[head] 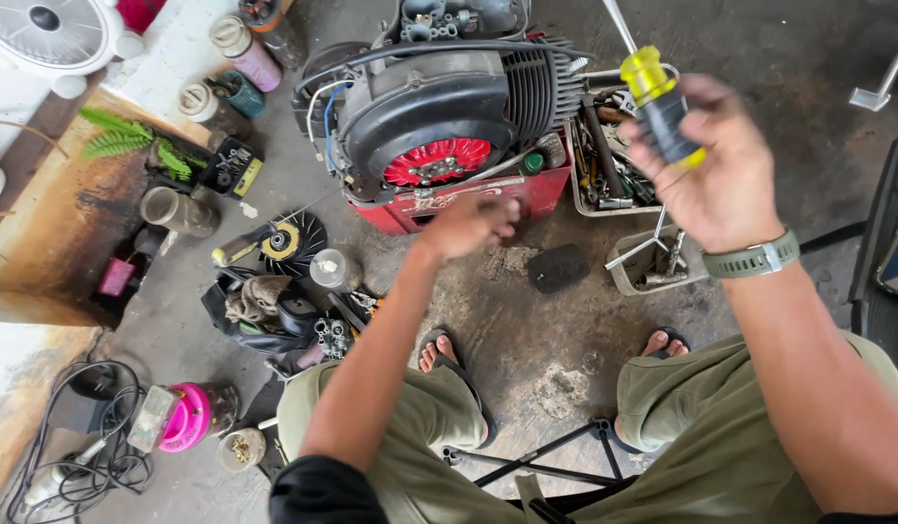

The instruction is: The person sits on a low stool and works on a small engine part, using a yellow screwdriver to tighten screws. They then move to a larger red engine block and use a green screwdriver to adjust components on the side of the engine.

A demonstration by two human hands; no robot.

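Top left: I see a white fan (51, 34) beside two spray cans (237, 44).
Left wall: green fern fronds (129, 144) over a stained ledge.
Floor, left: a black bag (260, 315), a pink-lidded jar (185, 417), coiled black cable (90, 451).
Floor, centre: a dark rag (557, 268).

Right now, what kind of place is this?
Probably a small repair workshop. An engine with a red fan sits on a red crate, trays of tools lie on the stained concrete floor, and the right hand holds a yellow-handled screwdriver.
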